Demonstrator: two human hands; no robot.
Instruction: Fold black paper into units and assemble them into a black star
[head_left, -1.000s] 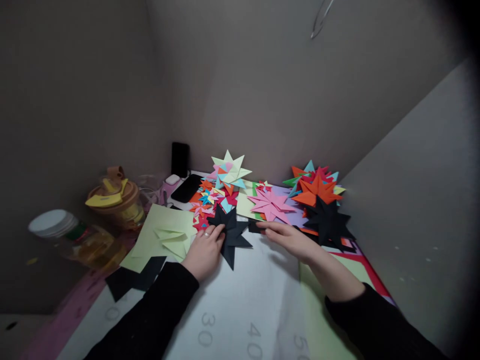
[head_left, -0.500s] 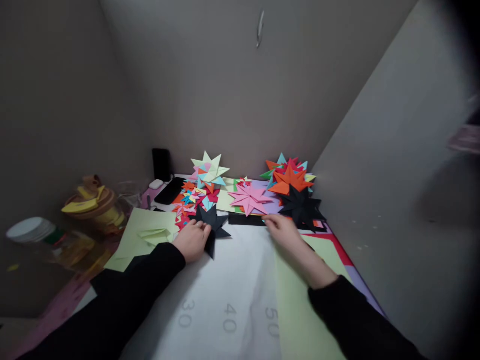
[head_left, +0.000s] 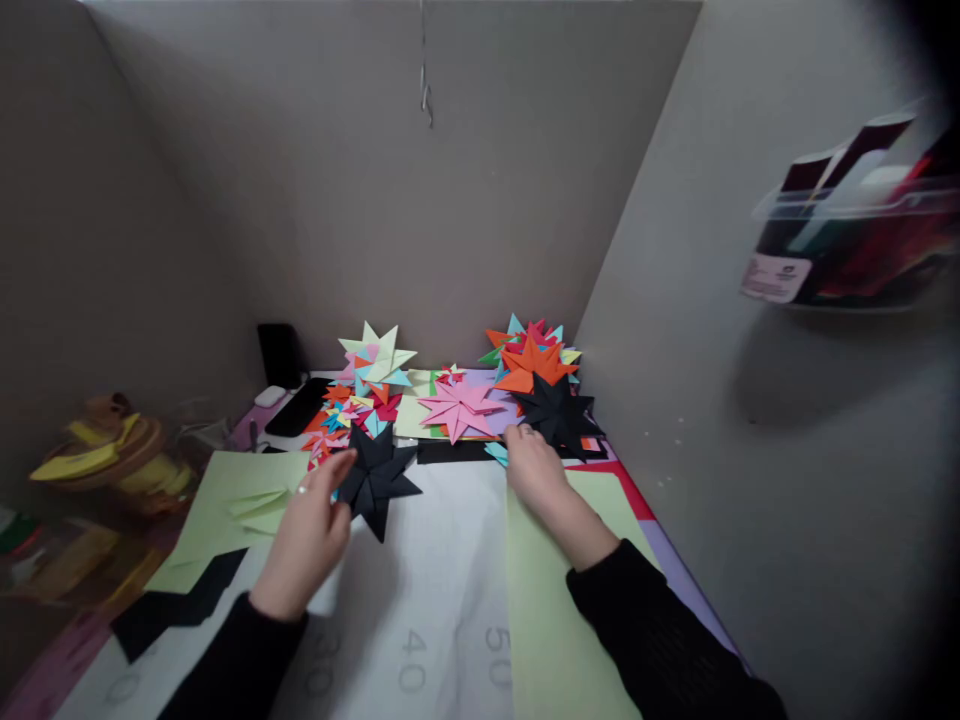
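My left hand [head_left: 306,535] pinches a black folded paper star [head_left: 377,473] by its left side and holds it tilted just above the white mat [head_left: 427,590]. My right hand [head_left: 531,468] lies knuckles up at the far edge of the mat. Its fingertips reach a black paper strip [head_left: 450,451] and a small light-blue piece [head_left: 496,452], and are curled under, so I cannot see what they grip. Just beyond it lie a pink star [head_left: 459,407] and another black star [head_left: 556,412].
Piles of coloured paper stars [head_left: 375,365] and an orange star [head_left: 531,363] fill the back of the desk. Pale green sheets [head_left: 225,490] and black paper [head_left: 176,605] lie left. A phone [head_left: 292,405] and jars [head_left: 105,455] stand at far left. Grey walls close in; a clear bin [head_left: 847,240] hangs right.
My left hand has lifted the black star off the mat and drawn it toward me. My right hand has slid right along the black strip. The view has swung right.
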